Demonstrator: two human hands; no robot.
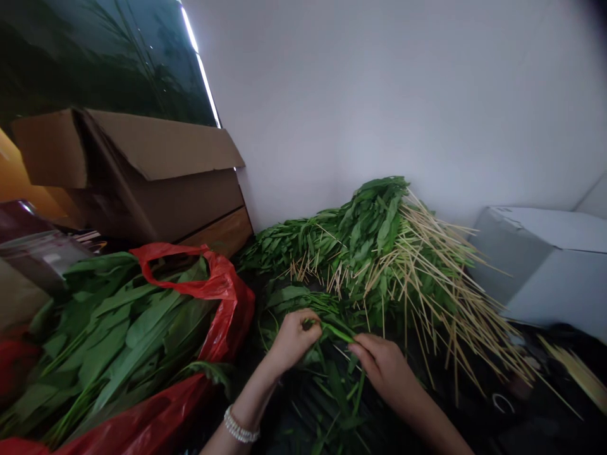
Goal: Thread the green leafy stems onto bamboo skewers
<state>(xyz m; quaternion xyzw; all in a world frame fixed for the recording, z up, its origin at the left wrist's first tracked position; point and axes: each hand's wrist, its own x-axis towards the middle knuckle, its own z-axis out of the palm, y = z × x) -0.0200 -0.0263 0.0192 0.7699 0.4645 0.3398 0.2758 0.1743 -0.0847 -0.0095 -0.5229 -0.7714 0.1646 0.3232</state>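
A narrow folded green leaf (337,333) stretches between my two hands. My right hand (385,368) pinches its right end between thumb and fingers. At the other end, my left hand (294,338) has thumb and forefinger curled together on the leaf's tip. A beaded bracelet (241,428) circles my left wrist. Just beyond the hands lies a small heap of leaves with green stems (308,297). Leaf scraps (339,392) are scattered below them on a dark surface. Behind is a large pile of green leaves (374,218) with many thin wooden sticks (450,297) poking out to the right.
A red plastic bag (237,303) full of large leaves (128,322) stands at the left. Behind it is an open cardboard box (190,196). A white box (559,265) stands on the right, with loose sticks (576,373) in front. A pale wall (379,95) closes the back.
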